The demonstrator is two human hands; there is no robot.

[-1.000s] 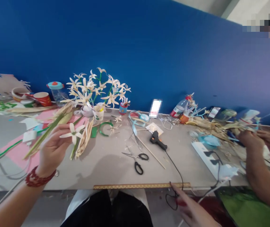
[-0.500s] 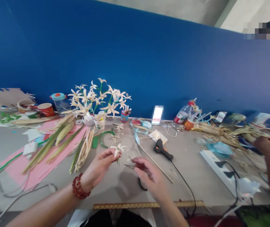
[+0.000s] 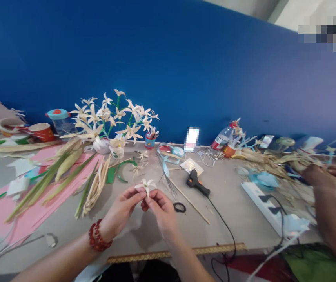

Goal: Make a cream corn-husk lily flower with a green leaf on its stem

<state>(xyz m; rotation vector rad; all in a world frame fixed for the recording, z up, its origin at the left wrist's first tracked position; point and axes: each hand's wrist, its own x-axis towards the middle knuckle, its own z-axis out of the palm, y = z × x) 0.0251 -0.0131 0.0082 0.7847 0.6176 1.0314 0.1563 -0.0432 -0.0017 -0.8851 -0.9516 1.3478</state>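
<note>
A small cream flower with thin pointed petals (image 3: 147,184) is pinched between my two hands, above the middle of the table. My left hand (image 3: 131,201), with a red bead bracelet on its wrist, grips it from the left, fingers closed. From the right, my right hand (image 3: 160,207) closes its thumb and fingers on the flower's underside; the fingertips partly hide that part. Just right of my right hand lies a pair of scissors, its black handle loop (image 3: 180,207) showing. Beyond my hands lie loose small flowers (image 3: 137,169) and a curved green strip (image 3: 122,172).
A black glue gun (image 3: 197,182) lies to the right, its cord trailing off the front edge. Cream flowers (image 3: 116,113) stand in pots at the back. Husks (image 3: 68,162) cover pink paper on the left. Another person's hands (image 3: 320,176) work beyond a white power strip (image 3: 263,203).
My right hand has moved left and closed on the flower held by my left hand. The scissors that were under my right hand now lie farther back on the table. The view has shifted slightly.
</note>
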